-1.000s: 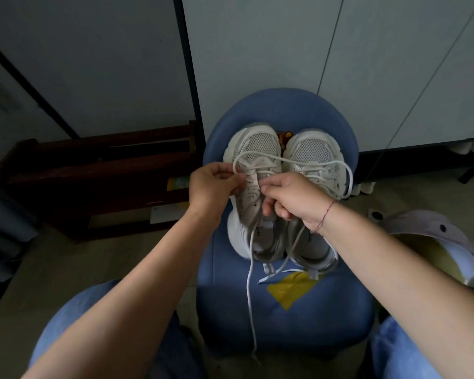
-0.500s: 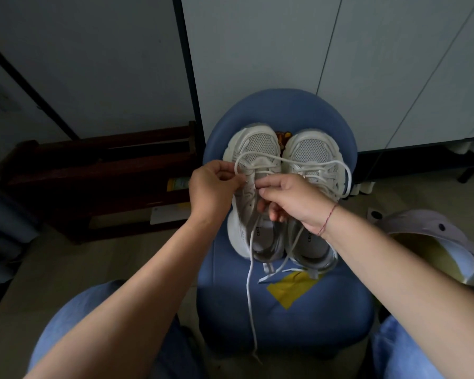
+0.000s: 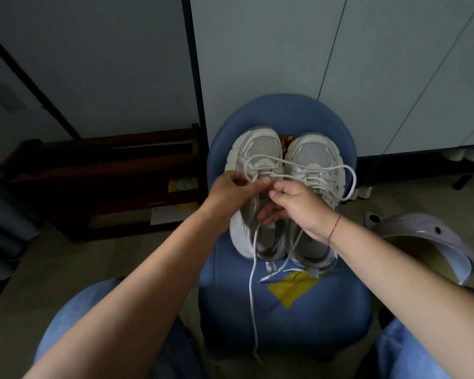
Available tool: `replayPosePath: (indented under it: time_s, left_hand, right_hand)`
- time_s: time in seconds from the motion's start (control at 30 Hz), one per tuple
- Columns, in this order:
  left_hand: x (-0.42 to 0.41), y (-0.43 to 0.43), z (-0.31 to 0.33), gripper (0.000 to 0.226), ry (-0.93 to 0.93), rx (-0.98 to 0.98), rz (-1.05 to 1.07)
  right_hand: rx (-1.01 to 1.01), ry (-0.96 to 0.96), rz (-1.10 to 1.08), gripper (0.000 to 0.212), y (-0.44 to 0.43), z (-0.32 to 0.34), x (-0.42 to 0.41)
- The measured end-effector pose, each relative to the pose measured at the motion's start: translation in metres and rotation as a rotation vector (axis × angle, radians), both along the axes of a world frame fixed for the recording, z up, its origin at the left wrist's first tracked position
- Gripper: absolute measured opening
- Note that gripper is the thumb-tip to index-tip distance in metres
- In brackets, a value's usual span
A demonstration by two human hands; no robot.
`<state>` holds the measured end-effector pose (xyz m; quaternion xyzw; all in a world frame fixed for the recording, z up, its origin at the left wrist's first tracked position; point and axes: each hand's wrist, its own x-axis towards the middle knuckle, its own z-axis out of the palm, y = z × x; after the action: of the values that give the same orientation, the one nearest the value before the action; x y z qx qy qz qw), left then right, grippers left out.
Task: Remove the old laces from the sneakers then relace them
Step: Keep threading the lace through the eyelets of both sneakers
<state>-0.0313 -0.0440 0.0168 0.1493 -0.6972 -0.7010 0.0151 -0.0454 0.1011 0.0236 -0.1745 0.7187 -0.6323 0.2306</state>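
White sneakers (image 3: pixel 260 149) sit side by side, lace (image 3: pixel 253 283) dangling.

1 head camera looks down, near sneakers (image 3: pixel 262 150).

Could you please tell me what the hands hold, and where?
The left hand and right hand pinch the white lace by the eyelets of the left sneaker; its end hangs free.

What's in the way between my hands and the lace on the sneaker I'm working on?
Nothing visible. The left hand pinches the lace at the eyelets of the sneaker, with the right hand close beside it. Its slack only loops across the other sneaker.
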Motion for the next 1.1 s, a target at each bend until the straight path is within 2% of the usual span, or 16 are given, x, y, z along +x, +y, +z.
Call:
replayPosePath:
  time_s: [0.1,0.17,0.23,0.33,0.4,0.67,0.73,0.83,0.87,0.93,1.1]
  left_hand:
    - [0.000,-0.003,-0.001,0.039,-0.033,-0.088,-0.014]
    - [0.001,-0.005,-0.003,0.042,-0.038,-0.142,-0.015]
    - [0.002,-0.007,-0.002,0.036,-0.021,-0.191,0.003]
    - [0.003,-0.012,-0.002,0.017,-0.004,-0.133,0.026]
    - [0.005,-0.014,-0.002,0.006,-0.001,-0.070,0.047]
    - [0.008,-0.014,-0.008,0.004,0.022,0.033,0.090]
    - [0.009,-0.013,-0.009,0.003,0.029,0.047,0.092]
    - [0.008,-0.015,-0.011,0.002,0.015,0.088,0.094]
    - [0.007,-0.016,-0.012,0.002,0.010,0.093,0.095]
    - [0.007,-0.016,-0.012,0.002,0.006,0.090,0.092]
    - [0.005,-0.016,-0.013,0.002,-0.005,0.088,0.094]
  right_hand:
    - [-0.062,-0.044,-0.043,0.034,-0.002,-0.001,0.003]
    - [-0.119,-0.094,-0.090,0.038,-0.004,-0.003,0.004]
    - [-0.165,-0.133,-0.148,0.035,-0.008,-0.003,0.005]
    - [-0.175,-0.141,-0.286,0.025,-0.019,-0.002,0.006]
    - [-0.134,-0.133,-0.359,0.019,-0.029,-0.001,0.004]
    - [0.104,-0.033,-0.421,0.020,-0.042,0.000,0.002]
    - [0.228,0.092,-0.414,0.022,-0.038,-0.001,0.007]
    - [0.491,0.405,-0.373,0.020,-0.029,-0.006,0.027]
    - [0.534,0.457,-0.353,0.017,-0.025,-0.010,0.038]
    - [0.523,0.445,-0.315,0.016,-0.014,-0.022,0.064]
    - [0.496,0.211,-0.237,0.023,0.009,-0.064,0.136]
